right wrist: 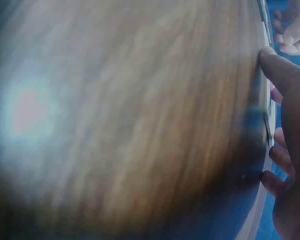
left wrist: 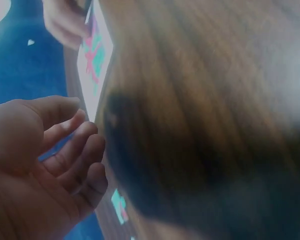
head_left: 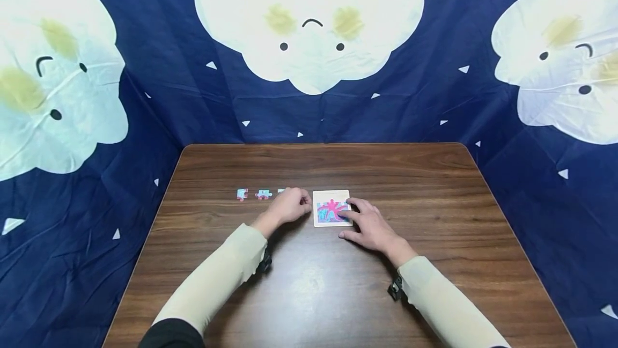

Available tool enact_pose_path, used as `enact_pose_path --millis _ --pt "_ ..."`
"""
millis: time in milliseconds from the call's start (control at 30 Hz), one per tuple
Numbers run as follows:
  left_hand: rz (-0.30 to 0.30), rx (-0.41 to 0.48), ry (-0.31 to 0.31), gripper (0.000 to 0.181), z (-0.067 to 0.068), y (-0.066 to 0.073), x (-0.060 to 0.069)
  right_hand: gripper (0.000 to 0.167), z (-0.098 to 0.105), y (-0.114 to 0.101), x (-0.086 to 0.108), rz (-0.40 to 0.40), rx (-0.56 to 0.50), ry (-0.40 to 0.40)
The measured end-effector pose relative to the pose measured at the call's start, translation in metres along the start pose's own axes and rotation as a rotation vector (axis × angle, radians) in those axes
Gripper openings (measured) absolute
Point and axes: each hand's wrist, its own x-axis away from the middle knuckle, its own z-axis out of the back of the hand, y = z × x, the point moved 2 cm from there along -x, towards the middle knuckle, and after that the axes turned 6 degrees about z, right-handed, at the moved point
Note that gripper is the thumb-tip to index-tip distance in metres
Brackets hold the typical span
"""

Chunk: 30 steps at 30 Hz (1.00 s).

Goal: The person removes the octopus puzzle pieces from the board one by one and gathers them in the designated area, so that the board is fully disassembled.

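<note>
A white puzzle tray (head_left: 321,195) lies mid-table, its lower part filled with a pink octopus picture (head_left: 327,213) on blue; the upper part shows the bare backing. My right hand (head_left: 374,228) is spread at the tray's right side, with fingertips over the picture and its right edge. Just left of the tray hovers my left hand (head_left: 289,206), fingers loosely bent and nothing visible between them in the left wrist view. Beyond it, one loose jigsaw piece (head_left: 281,191) is partly hidden by that hand. Two more blue and pink pieces, a middle one (head_left: 263,194) and a leftmost one (head_left: 242,194), lie in the same row.
The brown wooden table (head_left: 434,203) has its far edge against a dark blue curtain (head_left: 449,69) printed with white clouds. Curtains also hang at both sides. Small black devices are strapped at both wrists.
</note>
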Motion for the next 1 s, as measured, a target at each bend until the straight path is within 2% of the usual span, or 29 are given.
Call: enact_pose_path --millis 133,233,433,567,800,1000 --pt "0.012 -0.03 -0.036 0.003 -0.011 0.002 -0.001 0.061 -0.003 0.003 0.003 -0.007 -0.004 0.005" --pt "0.025 -0.045 -0.045 0.007 -0.013 0.005 -0.002 0.063 -0.003 0.003 0.003 0.007 0.016 -0.011" --pt "-0.005 -0.102 -0.061 0.032 -0.014 0.014 -0.003 0.068 0.004 0.001 -0.003 0.051 0.088 -0.061" --pt "-0.019 -0.164 -0.077 0.044 -0.018 0.017 -0.004 0.068 0.009 0.0 -0.007 0.052 0.096 -0.113" --pt "-0.013 -0.205 -0.067 0.049 -0.022 0.017 -0.003 0.068 0.008 0.003 -0.005 0.026 0.064 -0.164" --pt "-0.016 -0.2 -0.081 0.05 -0.02 0.017 -0.004 0.069 0.008 0.008 -0.004 0.052 0.04 -0.168"
